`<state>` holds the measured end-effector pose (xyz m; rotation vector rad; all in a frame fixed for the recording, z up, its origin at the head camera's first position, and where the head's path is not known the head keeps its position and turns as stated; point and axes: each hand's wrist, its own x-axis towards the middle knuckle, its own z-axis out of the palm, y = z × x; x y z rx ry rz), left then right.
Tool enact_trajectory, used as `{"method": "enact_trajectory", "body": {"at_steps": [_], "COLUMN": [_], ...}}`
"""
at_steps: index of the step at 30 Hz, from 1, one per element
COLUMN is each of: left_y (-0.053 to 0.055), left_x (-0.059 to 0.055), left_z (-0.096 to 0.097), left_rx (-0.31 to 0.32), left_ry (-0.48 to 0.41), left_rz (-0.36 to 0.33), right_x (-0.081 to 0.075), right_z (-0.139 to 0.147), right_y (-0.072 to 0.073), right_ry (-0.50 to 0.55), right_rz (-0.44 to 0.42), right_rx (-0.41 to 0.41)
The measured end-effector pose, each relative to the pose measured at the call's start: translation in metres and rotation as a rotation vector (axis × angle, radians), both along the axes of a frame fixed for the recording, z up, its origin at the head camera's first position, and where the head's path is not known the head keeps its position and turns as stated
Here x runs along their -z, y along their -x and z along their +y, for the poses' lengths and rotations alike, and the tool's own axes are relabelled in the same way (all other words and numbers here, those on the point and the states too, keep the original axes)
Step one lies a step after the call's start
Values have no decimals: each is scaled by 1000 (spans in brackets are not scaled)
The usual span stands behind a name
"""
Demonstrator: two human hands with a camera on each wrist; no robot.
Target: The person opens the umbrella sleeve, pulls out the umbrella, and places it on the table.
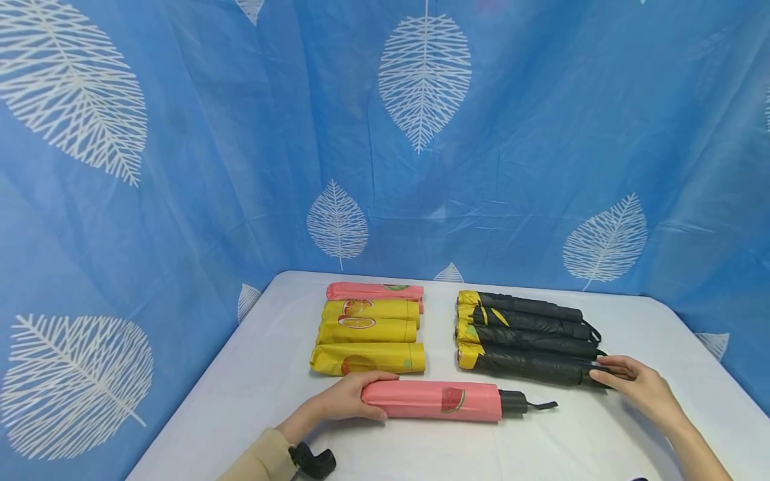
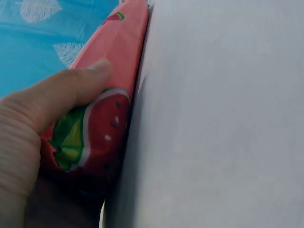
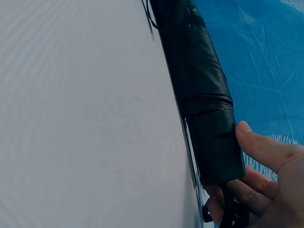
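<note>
A folded umbrella in a pink sleeve with a watermelon print (image 1: 430,401) lies across the front of the table, its black handle and strap pointing right. My left hand (image 1: 355,397) grips its sleeved left end; the thumb lies over the sleeve in the left wrist view. My right hand (image 1: 644,387) is at the handle end of the nearest black folded umbrella (image 1: 529,365), which has a yellow end at its left. In the right wrist view the thumb touches the side of the black handle (image 3: 216,147), and the fingers curl by its end and strap.
Behind the pink umbrella lie several yellow sleeved umbrellas (image 1: 367,359) with fruit prints, and pink sleeved ones (image 1: 373,290) at the back. Other black umbrellas (image 1: 529,321) lie side by side at right. A blue leaf-patterned curtain (image 1: 511,167) surrounds the white table (image 1: 439,454).
</note>
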<state>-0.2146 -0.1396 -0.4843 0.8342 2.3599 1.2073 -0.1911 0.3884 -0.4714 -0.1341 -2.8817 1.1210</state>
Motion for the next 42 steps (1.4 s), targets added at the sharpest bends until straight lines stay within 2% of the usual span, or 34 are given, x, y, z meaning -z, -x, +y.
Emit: {"method": "enact_trajectory", "body": {"at_steps": [6, 13, 21, 26, 29, 33, 35, 38, 42], "left_y": [0, -4, -4, -6, -10, -12, -11, -12, -13], "left_x": [6, 7, 5, -1, -9, -13, -11, -15, -20], "left_z": [4, 6, 8, 9, 9, 10, 11, 12, 10], "left_rx": [-8, -68, -120, -180, -201, -215, -217, -212, -209], "left_ry": [-34, -129, -253, -322, -399, -495, -511, -527, -549], "left_rz": [42, 14, -64, -86, -101, -152, -174, -190, -194], "right_x": [-7, -15, -26, -34, -39, -43, -45, -45, -40], "right_z": [-3, -17, -38, -54, -62, -74, -81, -92, -102], "right_y": [-3, -8, -11, -14, -17, -21, -23, -23, -22], "right_ry": [-53, -138, -45, 46, 112, 192, 228, 293, 363], "right_rz": [92, 258, 201, 194, 205, 209, 205, 188, 130], "right_rx": [72, 99, -28, -75, -119, -200, -251, -323, -367]}}
